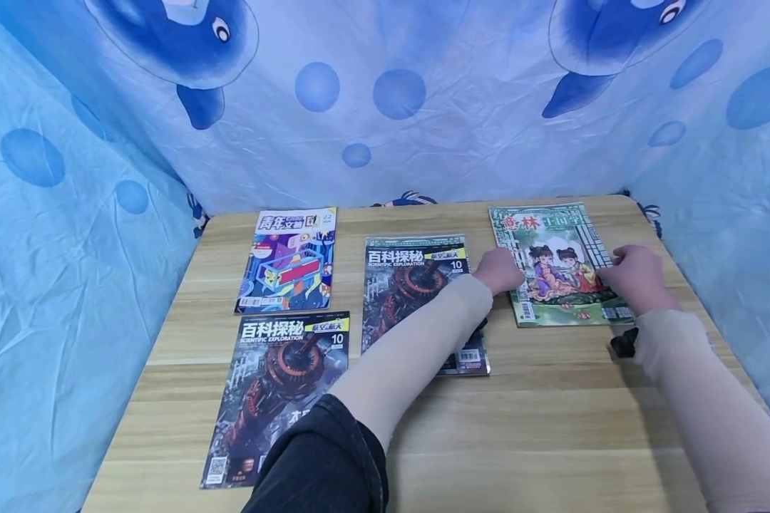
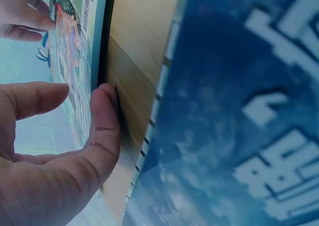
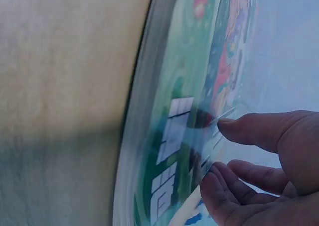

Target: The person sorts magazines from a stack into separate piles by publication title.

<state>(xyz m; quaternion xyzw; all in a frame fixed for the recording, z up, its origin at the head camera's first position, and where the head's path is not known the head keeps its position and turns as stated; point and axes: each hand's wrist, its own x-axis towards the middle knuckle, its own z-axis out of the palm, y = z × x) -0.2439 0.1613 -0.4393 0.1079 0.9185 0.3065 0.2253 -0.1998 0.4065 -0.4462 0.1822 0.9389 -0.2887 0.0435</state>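
Note:
A green magazine [image 1: 561,267] with two cartoon figures on its cover lies at the back right of the table. At its left edge is my left hand [image 1: 499,271]; in the left wrist view, the fingertips [image 2: 103,99] touch the spine side while the thumb stands apart over the cover. My right hand [image 1: 638,278] pinches the opposite edge between thumb and fingers, as the right wrist view shows. Under my left forearm, a dark science magazine [image 1: 391,285] lies in the middle, with a green cover edge showing behind it.
Another dark magazine [image 1: 282,385] lies at the front left, partly covered by my black sleeve. Behind it is a colourful magazine [image 1: 289,263]. Blue dolphin-print fabric [image 1: 455,142] hangs behind and beside the wooden table [image 1: 552,413].

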